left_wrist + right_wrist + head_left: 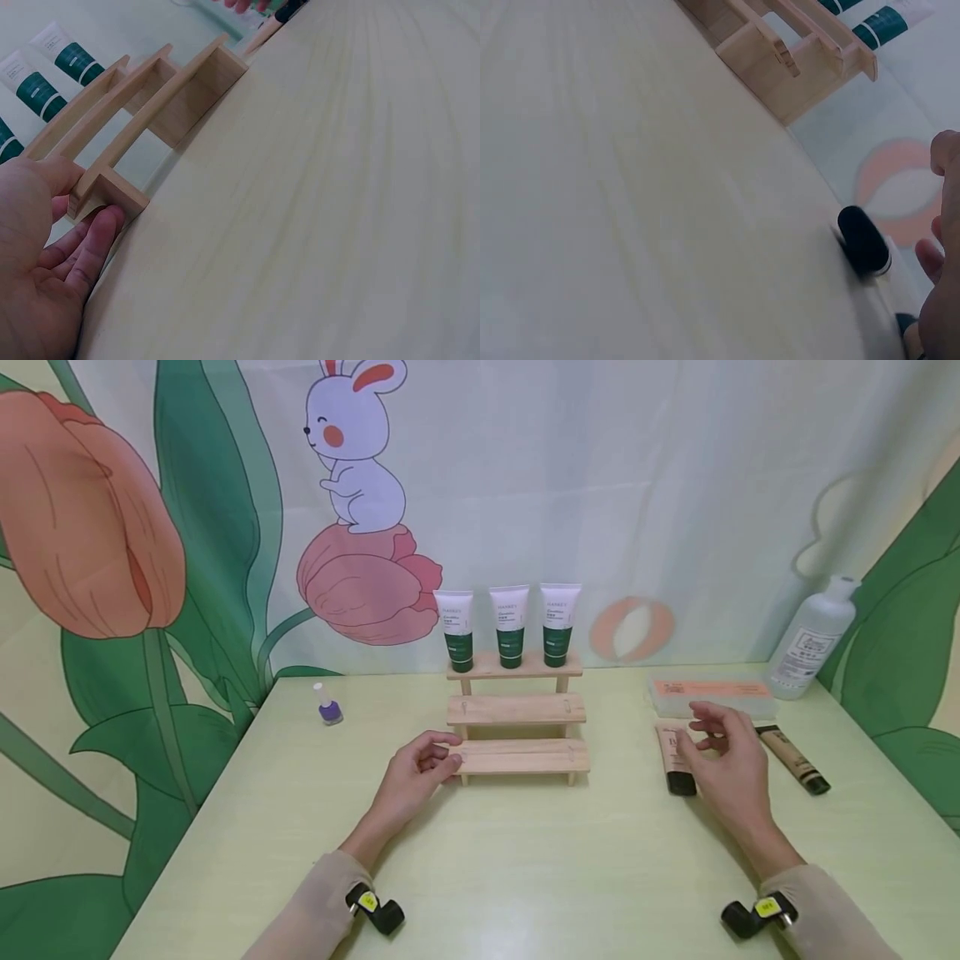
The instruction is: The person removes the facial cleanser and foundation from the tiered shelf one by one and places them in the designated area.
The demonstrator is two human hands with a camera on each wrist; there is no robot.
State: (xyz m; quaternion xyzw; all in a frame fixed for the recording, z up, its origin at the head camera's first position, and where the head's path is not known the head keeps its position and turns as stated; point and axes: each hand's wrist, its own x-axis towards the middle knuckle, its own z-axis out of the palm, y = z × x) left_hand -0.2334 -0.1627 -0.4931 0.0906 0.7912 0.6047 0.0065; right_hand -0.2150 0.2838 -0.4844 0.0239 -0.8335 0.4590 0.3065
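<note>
A three-step wooden display stand stands mid-table. My left hand pinches the left end of its lowest step; in the left wrist view the thumb lies over the board and the other fingers are curled beneath it. Three white-and-green squeeze tubes stand upright on the top step. On the right, my right hand hovers with loosely bent fingers and nothing in them. Beside it lies a beige tube with a black cap, partly covered by the hand; the right wrist view shows its cap apart from the fingers.
A slim gold-and-black tube lies right of my right hand. Behind it are a flat translucent box with an orange label and a tall white bottle. A small purple nail polish bottle stands at the left. A printed curtain hangs behind.
</note>
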